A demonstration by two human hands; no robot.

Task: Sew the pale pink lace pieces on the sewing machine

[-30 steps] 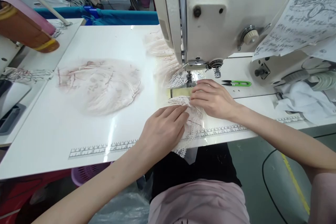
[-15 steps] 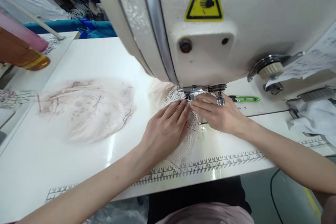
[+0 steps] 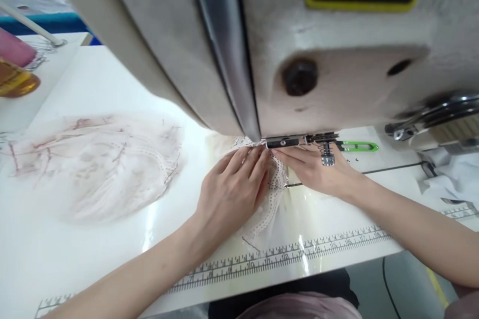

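My left hand lies flat with fingers stretched out on a strip of white lace, fingertips close to the presser foot of a white sewing machine. My right hand rests on the lace from the right, fingers extended and pressed down just under the machine head. The fingertips of both hands almost meet at the foot. The lace runs toward me across the white table and its printed ruler. The needle itself is hidden by the machine head.
A heap of sheer pale pink fabric lies on the table to the left. Green thread snips sit behind my right hand. White cloth is bundled at the right edge. A brown and pink object sits at far left.
My head has moved closer to the machine, which now fills the upper view. Both hands slid forward along the lace to the presser foot and stay pressed there.
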